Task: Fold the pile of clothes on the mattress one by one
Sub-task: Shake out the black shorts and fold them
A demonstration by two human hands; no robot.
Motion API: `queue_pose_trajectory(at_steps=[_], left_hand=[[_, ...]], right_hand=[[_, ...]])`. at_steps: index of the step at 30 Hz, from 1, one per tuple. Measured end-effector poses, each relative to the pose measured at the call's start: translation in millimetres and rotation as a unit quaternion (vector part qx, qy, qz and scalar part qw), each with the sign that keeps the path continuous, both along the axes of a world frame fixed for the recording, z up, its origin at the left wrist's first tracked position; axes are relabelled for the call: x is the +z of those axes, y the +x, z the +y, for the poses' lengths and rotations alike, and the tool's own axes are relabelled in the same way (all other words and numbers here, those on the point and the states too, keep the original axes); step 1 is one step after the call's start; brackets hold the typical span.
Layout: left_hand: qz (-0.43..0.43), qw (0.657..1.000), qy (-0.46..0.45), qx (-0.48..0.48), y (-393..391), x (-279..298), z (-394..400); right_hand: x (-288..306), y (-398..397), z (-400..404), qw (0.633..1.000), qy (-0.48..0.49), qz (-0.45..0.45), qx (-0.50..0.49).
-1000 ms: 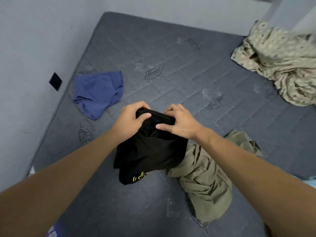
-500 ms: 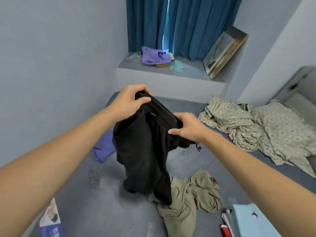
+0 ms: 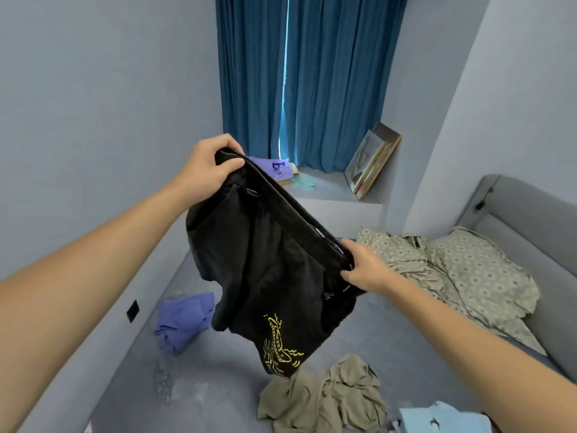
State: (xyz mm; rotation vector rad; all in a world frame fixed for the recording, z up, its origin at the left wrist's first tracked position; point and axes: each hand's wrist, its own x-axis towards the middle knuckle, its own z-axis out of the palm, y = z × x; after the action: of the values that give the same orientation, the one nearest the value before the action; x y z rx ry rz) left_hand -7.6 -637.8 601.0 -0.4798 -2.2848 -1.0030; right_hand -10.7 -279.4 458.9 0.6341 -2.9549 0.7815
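Note:
Black shorts (image 3: 274, 276) with a yellow print near the hem hang in the air above the grey mattress (image 3: 218, 370). My left hand (image 3: 207, 167) grips one end of the waistband, raised high. My right hand (image 3: 365, 270) pinches the other end, lower and to the right, so the waistband runs stretched and slanted between them. An olive garment (image 3: 324, 398) lies crumpled on the mattress below the shorts. A purple-blue garment (image 3: 184, 320) lies bunched at the left by the wall.
A patterned beige sheet and pillow (image 3: 452, 270) lie at the right by the grey headboard (image 3: 515, 220). A light blue garment (image 3: 443, 418) shows at the bottom right. Behind, a ledge (image 3: 327, 192) under blue curtains holds a purple item and a leaning picture frame (image 3: 371, 160).
Both hands have lifted the black shorts higher and pulled apart, stretching the waistband. The shorts have unfurled and the yellow print now shows. My view has tilted up toward the curtains.

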Motion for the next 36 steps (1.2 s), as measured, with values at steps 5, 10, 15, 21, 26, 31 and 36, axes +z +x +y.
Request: queue_pose_trajectory(at_steps=[5,10,15,21,26,31,36], left_hand=[[-0.002,0.999,0.028,0.034,0.4,12.1,-5.6],[-0.029,0.997,0.049,0.044,-1.8,11.9,-19.7],[-0.047,0.997,0.049,0.025,0.1,10.7,-18.0],[-0.056,0.997,0.054,0.005,3.1,16.6,-19.3],[-0.068,0.996,0.058,-0.002,6.4,22.8,-23.1],[-0.077,0.994,0.074,0.013,11.3,22.0,-35.9],[-0.096,0.993,0.069,0.022,11.4,18.1,-37.8]], right_hand=[[38.9,13.7,29.7,0.996,-0.078,0.035,0.010],[64.7,32.1,46.4,0.981,-0.009,0.178,0.083],[79.1,36.6,58.5,0.989,-0.006,0.116,0.091],[79.3,43.3,71.8,0.993,0.038,0.066,0.093],[91.3,35.9,85.1,1.000,-0.011,0.001,0.025],[111.6,34.8,91.9,0.975,-0.216,-0.017,-0.045],[121.2,17.8,77.8,0.950,-0.284,0.029,-0.123]])
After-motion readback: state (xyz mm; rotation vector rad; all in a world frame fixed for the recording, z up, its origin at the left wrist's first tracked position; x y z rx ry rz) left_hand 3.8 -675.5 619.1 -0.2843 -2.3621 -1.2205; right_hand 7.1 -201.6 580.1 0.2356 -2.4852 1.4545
